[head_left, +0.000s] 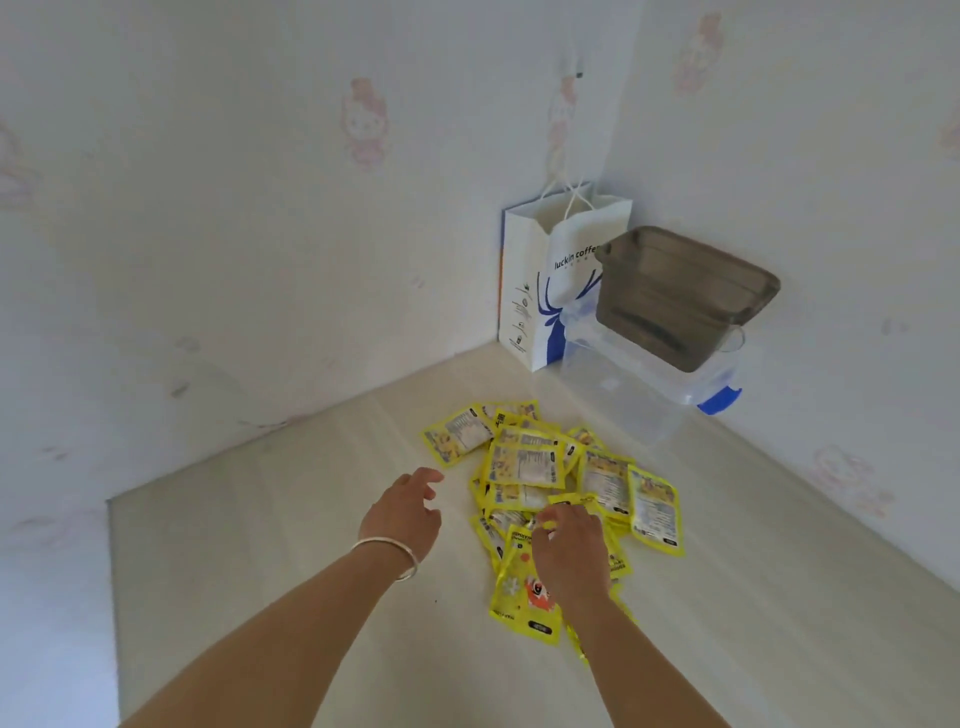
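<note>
Right hand (569, 551) is pinching a seemingly light, slippery yellow packet (524, 597) by its top edge, lower centre; left hand (405, 512) is hovering open, empty.

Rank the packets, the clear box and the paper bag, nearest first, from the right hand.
From the right hand:
1. packets, under its fingers.
2. clear box, beyond the pile, towards the right.
3. paper bag, upright in the far corner.

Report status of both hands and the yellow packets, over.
Left hand open, over table. Right hand pinches yellow packet in pile. Boxes, bag stand apart behind.
</note>
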